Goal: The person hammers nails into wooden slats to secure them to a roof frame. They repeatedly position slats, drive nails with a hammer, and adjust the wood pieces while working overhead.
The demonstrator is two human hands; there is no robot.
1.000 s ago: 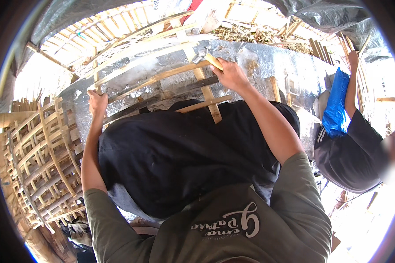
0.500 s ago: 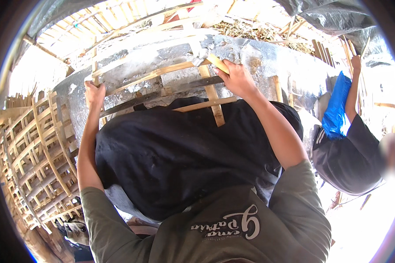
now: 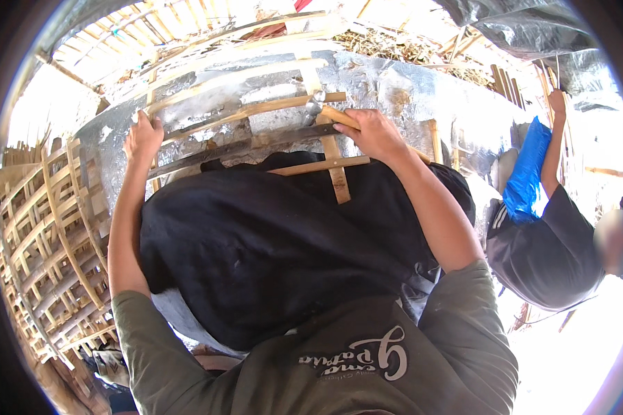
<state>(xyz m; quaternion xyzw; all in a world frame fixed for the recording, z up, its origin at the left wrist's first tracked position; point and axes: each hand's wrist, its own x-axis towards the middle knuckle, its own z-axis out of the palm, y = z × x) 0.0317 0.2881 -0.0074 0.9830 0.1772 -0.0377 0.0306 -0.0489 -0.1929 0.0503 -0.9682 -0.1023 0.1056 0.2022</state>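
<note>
A hammer (image 3: 339, 116) with a pale wooden handle is in my right hand (image 3: 377, 133), the fingers closed round the handle. Its metal head rests at or just above the crossing of a horizontal slat and the right upright of a wooden slat frame (image 3: 270, 107). At the frame's left side my left hand (image 3: 144, 137) is closed on the slats by the left upright. Several light slats and one dark slat run across between the two uprights. The frame's lower end lies over the black cloth (image 3: 284, 235) on my lap.
Behind the frame stands a grey, patchy surface (image 3: 422, 90). Woven bamboo lattice (image 3: 55, 242) leans at the left. On the right sits another person in dark clothing (image 3: 547, 256), one arm raised, beside a blue plastic bag (image 3: 529, 173). Dark sheeting (image 3: 526, 28) hangs at upper right.
The hammer has come down, its head now at the slat crossing and its handle tilting down to the right. My left hand and the frame's left side have shifted slightly left in view.
</note>
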